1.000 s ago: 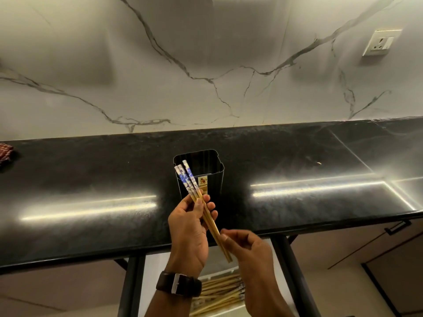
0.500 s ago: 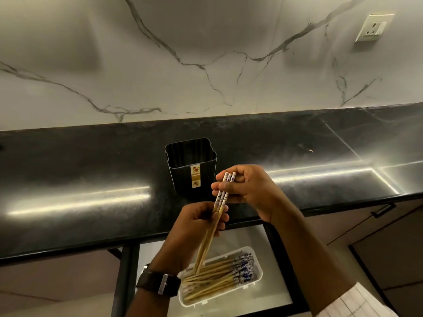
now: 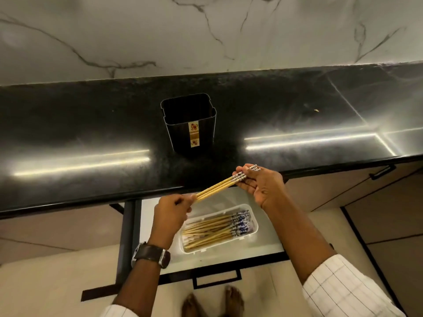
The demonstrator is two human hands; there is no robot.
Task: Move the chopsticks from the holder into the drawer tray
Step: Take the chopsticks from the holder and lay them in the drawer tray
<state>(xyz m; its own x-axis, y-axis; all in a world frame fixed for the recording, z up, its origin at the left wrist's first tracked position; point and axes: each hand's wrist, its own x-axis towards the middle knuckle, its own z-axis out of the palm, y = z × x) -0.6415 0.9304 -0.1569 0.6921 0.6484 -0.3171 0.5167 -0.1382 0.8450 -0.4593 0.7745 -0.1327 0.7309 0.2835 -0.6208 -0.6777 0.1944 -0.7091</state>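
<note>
Bundle of chopsticks (image 3: 220,186) was held at both ends, out over the counter edge (image 3: 91,203) and directly above the open drawer (image 3: 263,245). Left hand (image 3: 170,215) was closed on the plain tapered tips, low left; right hand (image 3: 261,184) pinched the patterned tops between thumb and fingers (image 3: 240,176), high right. So the long axis ran lower-left to upper-right, tilted up toward the right hand. White tray (image 3: 254,232) sat below and toward the person, a stack of chopsticks (image 3: 215,229) already in it lying on almost the same diagonal, blue-patterned ends to the right. That match looked like the key relation: held bundle already pointed the same way as the stack, so the next move read as mostly a straight drop down and toward the body, little rotation needed. Left hand was the nearer one to the tray (practically over its left end). The held sticks looked like pale bamboo, thin, with blue-and-white printed tops; count looked like three, not certain. Black holder (image 3: 190,124) stood upright on the counter behind, well apart from both hands, and showed nothing sticking out of it, so this was likely the last bundle.
</note>
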